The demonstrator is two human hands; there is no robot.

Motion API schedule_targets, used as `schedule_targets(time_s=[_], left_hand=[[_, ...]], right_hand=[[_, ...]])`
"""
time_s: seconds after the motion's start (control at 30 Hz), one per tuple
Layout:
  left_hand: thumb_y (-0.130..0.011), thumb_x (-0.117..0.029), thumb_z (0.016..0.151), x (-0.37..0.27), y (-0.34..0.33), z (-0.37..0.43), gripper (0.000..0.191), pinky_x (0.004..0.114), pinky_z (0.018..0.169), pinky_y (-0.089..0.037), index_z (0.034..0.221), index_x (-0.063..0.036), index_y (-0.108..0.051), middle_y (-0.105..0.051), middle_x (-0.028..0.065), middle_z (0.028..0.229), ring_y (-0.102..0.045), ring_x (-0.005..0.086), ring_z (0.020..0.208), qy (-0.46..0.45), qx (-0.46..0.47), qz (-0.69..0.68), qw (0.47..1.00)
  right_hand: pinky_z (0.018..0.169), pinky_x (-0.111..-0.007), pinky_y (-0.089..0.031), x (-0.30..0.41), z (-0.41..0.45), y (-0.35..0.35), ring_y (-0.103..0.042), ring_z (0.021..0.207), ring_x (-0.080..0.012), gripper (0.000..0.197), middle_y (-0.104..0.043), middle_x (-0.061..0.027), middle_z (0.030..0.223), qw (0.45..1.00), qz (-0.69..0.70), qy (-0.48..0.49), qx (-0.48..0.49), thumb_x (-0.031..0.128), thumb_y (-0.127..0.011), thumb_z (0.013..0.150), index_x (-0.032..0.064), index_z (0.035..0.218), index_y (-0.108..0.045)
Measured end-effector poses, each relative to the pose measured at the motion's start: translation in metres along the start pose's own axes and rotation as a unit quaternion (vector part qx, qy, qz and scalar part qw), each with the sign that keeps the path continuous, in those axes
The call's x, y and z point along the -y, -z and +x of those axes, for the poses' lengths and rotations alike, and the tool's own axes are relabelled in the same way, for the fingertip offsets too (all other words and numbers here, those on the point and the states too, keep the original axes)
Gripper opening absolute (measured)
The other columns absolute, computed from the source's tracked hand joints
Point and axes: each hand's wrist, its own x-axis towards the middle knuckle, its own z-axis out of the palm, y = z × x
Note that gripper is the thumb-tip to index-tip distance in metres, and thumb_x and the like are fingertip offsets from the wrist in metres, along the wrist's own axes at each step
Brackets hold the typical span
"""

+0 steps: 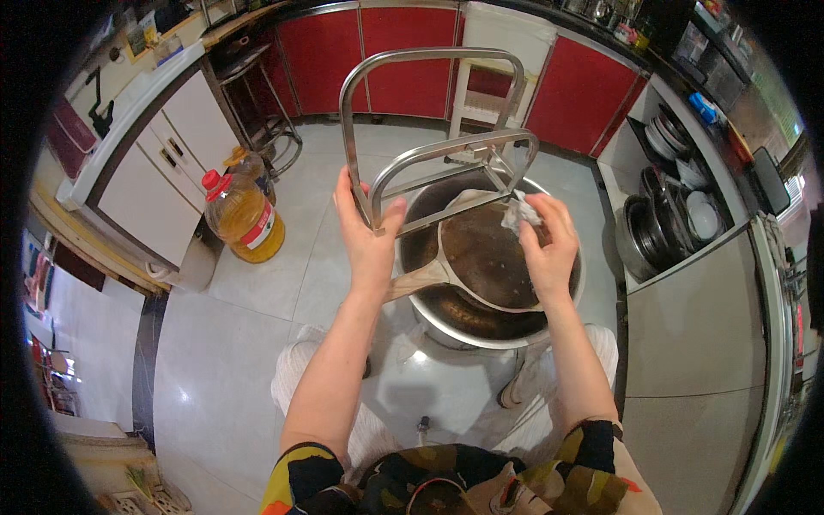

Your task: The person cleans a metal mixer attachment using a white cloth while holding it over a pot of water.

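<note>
A metal tube rack [444, 147] with two curved hoops is held up above a large metal pot [476, 341]. My left hand [364, 235] grips the rack's lower left corner, thumb on the near side. My right hand [550, 241] pinches a crumpled whitish cloth or tissue [520, 215] against the rack's lower right end. Across the pot lies a wide round pan or ladle [492, 264] with a pale rim, dark inside; its wooden handle [418, 281] points left, partly behind my left wrist. The pot's inside looks dark and stained.
On the floor at left stand a large plastic bottle of yellow oil [244, 219] and another bottle behind it. A metal stool [257, 96] and a white shelf stand [492, 84] are by the red cabinets [412, 58]. An open cabinet at right holds pots and bowls [663, 206].
</note>
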Motion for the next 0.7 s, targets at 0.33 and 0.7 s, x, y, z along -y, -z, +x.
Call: schedule_targets(time_s=[0.33,0.7], left_hand=[[-0.072,-0.015,0.078,0.009,-0.017,-0.002,0.072,0.03,0.09,-0.038,0.135,-0.0023,-0.03,-0.046,0.0077,0.11,-0.045,0.0189,0.104,0.199,0.022,-0.136,0.97],[-0.07,-0.027,0.082,0.025,-0.035,-0.013,0.059,0.027,0.071,-0.043,0.127,-0.0081,-0.038,-0.047,0.0003,0.095,-0.047,0.01,0.081,0.314,-0.012,-0.202,0.927]], right_hand=[[0.083,-0.039,-0.045,0.007,0.006,-0.023,-0.052,0.097,-0.0328,0.036,-0.055,-0.0156,0.105,0.977,-0.141,0.152,0.056,-0.012,-0.056,0.07,-0.0038,0.105,-0.058],[0.086,-0.037,-0.048,0.028,-0.027,-0.057,-0.052,0.103,-0.0307,0.036,-0.054,-0.0126,0.111,0.964,-0.061,0.214,0.143,0.0,-0.058,0.072,-0.0028,0.108,-0.058]])
